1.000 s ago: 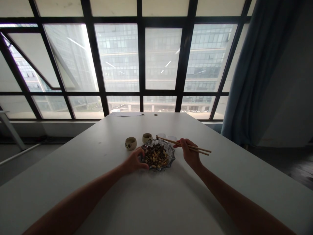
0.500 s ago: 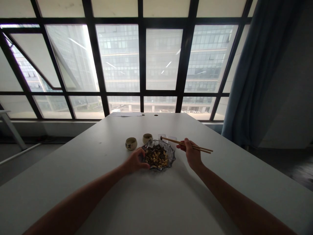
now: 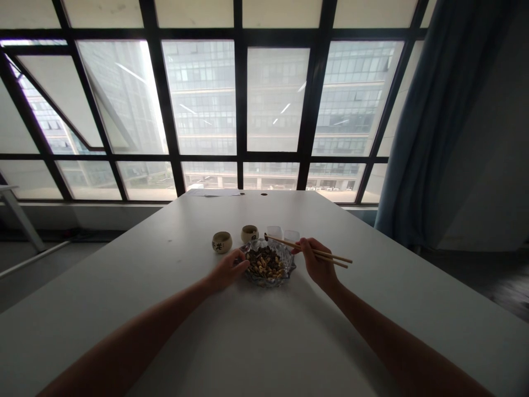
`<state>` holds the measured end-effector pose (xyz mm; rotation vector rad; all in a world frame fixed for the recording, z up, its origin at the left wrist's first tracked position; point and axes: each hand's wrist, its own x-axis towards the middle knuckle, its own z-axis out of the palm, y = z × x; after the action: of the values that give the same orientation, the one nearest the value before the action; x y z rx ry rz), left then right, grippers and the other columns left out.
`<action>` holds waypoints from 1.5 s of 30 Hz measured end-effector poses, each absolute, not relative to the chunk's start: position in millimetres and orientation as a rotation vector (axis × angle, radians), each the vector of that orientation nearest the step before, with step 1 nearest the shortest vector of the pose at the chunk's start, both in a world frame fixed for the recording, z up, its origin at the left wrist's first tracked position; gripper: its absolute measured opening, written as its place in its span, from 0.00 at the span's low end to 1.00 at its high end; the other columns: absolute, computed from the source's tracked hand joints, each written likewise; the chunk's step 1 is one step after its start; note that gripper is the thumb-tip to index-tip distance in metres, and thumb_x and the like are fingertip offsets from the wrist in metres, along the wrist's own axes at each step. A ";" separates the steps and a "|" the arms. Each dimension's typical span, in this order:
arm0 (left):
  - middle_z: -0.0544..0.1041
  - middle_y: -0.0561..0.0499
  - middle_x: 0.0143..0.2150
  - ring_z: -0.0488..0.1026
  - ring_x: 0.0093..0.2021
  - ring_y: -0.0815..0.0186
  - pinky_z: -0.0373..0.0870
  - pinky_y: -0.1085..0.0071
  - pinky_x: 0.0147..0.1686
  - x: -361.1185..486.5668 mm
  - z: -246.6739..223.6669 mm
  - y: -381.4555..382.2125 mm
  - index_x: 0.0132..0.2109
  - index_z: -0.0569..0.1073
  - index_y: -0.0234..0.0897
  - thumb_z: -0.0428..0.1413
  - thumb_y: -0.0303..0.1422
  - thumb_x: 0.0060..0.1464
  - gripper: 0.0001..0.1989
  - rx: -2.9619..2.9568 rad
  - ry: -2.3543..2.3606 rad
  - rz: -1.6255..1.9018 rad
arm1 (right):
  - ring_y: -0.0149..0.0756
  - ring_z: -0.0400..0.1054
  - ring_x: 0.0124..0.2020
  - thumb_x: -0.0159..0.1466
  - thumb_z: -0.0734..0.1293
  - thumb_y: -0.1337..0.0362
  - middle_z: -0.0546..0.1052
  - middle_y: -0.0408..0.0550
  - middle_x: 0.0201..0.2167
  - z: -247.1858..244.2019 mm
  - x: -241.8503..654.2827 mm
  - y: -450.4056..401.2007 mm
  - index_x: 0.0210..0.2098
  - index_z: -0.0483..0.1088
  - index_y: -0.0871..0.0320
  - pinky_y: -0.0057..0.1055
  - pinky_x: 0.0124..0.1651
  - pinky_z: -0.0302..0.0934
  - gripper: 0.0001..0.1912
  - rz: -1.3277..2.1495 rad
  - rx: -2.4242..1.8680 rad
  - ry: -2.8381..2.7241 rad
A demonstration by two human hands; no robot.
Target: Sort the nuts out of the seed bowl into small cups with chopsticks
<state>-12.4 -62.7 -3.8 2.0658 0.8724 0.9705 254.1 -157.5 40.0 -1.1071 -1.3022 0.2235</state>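
Observation:
A clear glass bowl with a scalloped rim stands on the table, filled with mixed dark seeds and yellowish peanut-like pieces. My left hand grips the bowl's left rim, thumb on the near side. To the right of the bowl, my right hand is closed around a pair of wooden chopsticks. Their tips, over the bowl's far rim, pinch a small dark piece, perhaps a seed. Just beyond the bowl is a small cream cup; a second cream cup with dark lettering sits to its left.
Two small clear plastic containers lie behind the bowl, partly behind the chopsticks. The white table reaches to the windows, with paper sheets at its far end. A blue curtain hangs at right.
My right hand has shifted left with the chopsticks, bringing their tips toward the nearer cup. My left thumb has slid up along the bowl's rim. Both cups stay in place.

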 end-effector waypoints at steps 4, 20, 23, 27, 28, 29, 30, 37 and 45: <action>0.64 0.57 0.26 0.60 0.28 0.70 0.59 0.72 0.30 -11.0 -3.6 -63.4 0.33 0.66 0.37 0.56 0.47 0.55 0.17 2.032 0.886 0.984 | 0.43 0.76 0.30 0.64 0.66 0.39 0.82 0.49 0.24 52.9 257.5 -150.0 0.28 0.77 0.54 0.39 0.40 0.70 0.25 0.228 -1.085 -1.348; 0.65 0.58 0.25 0.62 0.27 0.70 0.61 0.72 0.31 -12.0 3.1 -68.6 0.32 0.67 0.37 0.59 0.48 0.52 0.18 1.975 0.957 1.014 | 0.37 0.74 0.19 0.56 0.76 0.51 0.78 0.49 0.16 80.8 327.3 -71.2 0.23 0.75 0.60 0.31 0.26 0.70 0.19 0.996 -0.964 -1.109; 0.65 0.58 0.24 0.61 0.27 0.70 0.60 0.73 0.29 -12.4 2.8 -68.1 0.32 0.66 0.37 0.58 0.48 0.51 0.18 1.979 0.961 1.008 | 0.36 0.74 0.19 0.60 0.74 0.53 0.78 0.49 0.16 75.9 334.4 -70.4 0.24 0.75 0.61 0.29 0.26 0.70 0.17 1.009 -0.988 -1.055; 0.64 0.58 0.24 0.61 0.26 0.70 0.59 0.73 0.29 -12.7 2.5 -67.8 0.32 0.66 0.37 0.57 0.49 0.51 0.19 1.980 0.963 1.006 | 0.35 0.74 0.19 0.63 0.72 0.55 0.78 0.49 0.16 73.6 335.5 -66.2 0.24 0.75 0.61 0.28 0.25 0.69 0.17 1.000 -1.003 -1.006; 0.64 0.58 0.24 0.61 0.26 0.70 0.59 0.73 0.29 -12.6 2.6 -68.0 0.32 0.66 0.37 0.57 0.49 0.51 0.19 1.979 0.965 1.004 | 0.36 0.74 0.19 0.63 0.72 0.55 0.78 0.49 0.16 73.4 335.0 -64.9 0.24 0.75 0.61 0.28 0.25 0.69 0.17 0.972 -1.005 -0.992; 0.65 0.58 0.24 0.61 0.27 0.70 0.59 0.73 0.29 -12.5 2.8 -68.2 0.32 0.66 0.38 0.57 0.49 0.51 0.19 1.979 0.966 1.003 | 0.36 0.75 0.19 0.63 0.72 0.55 0.78 0.48 0.16 73.2 334.3 -63.8 0.25 0.75 0.61 0.28 0.25 0.69 0.17 0.929 -1.005 -0.975; 0.65 0.58 0.24 0.62 0.27 0.70 0.59 0.72 0.29 -12.3 3.1 -68.4 0.32 0.66 0.38 0.57 0.49 0.51 0.18 1.979 0.964 1.002 | 0.35 0.75 0.19 0.62 0.72 0.54 0.78 0.48 0.17 73.0 333.8 -62.9 0.25 0.75 0.60 0.28 0.25 0.69 0.17 0.876 -1.006 -0.954; 0.66 0.57 0.26 0.63 0.28 0.69 0.61 0.71 0.31 -12.3 5.0 -69.7 0.33 0.65 0.38 0.57 0.48 0.52 0.18 1.988 0.948 0.999 | 0.34 0.75 0.20 0.60 0.72 0.43 0.80 0.51 0.18 73.3 332.6 -66.8 0.27 0.76 0.62 0.26 0.25 0.67 0.25 0.607 -1.117 -1.019; 0.64 0.58 0.25 0.60 0.27 0.70 0.58 0.72 0.29 -12.1 2.3 -67.7 0.33 0.67 0.37 0.56 0.46 0.51 0.16 2.014 0.979 1.019 | 0.37 0.74 0.18 0.57 0.68 0.33 0.79 0.53 0.18 94.6 313.2 -79.1 0.25 0.75 0.61 0.30 0.24 0.68 0.34 0.735 -1.105 -1.265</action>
<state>-12.1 -67.7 2.3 2.0141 0.9793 1.0192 313.2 -79.1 94.6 -1.1055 -1.2652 0.7346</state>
